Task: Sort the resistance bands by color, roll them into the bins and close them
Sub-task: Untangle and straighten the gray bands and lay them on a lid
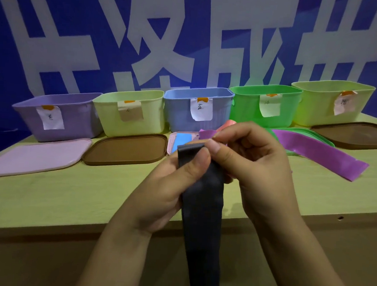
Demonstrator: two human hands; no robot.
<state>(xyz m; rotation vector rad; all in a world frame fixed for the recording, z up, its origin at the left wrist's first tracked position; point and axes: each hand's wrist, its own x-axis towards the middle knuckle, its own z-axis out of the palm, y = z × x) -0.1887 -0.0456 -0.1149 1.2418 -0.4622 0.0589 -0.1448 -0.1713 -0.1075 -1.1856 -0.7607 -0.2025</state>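
Observation:
A dark grey resistance band hangs down over the table's front edge. My left hand grips it near its top, thumb across the band. My right hand pinches the band's top end with curled fingers. A purple band lies flat on the table to the right. A blue band and a bit of pink band show behind my hands. Along the back stand open bins: purple, pale green, blue, bright green and pale yellow-green.
Lids lie in front of the bins: a pink lid, a brown lid, a small pink lid, a green lid and a brown lid. The wooden table ends at a front edge near me. A blue banner hangs behind.

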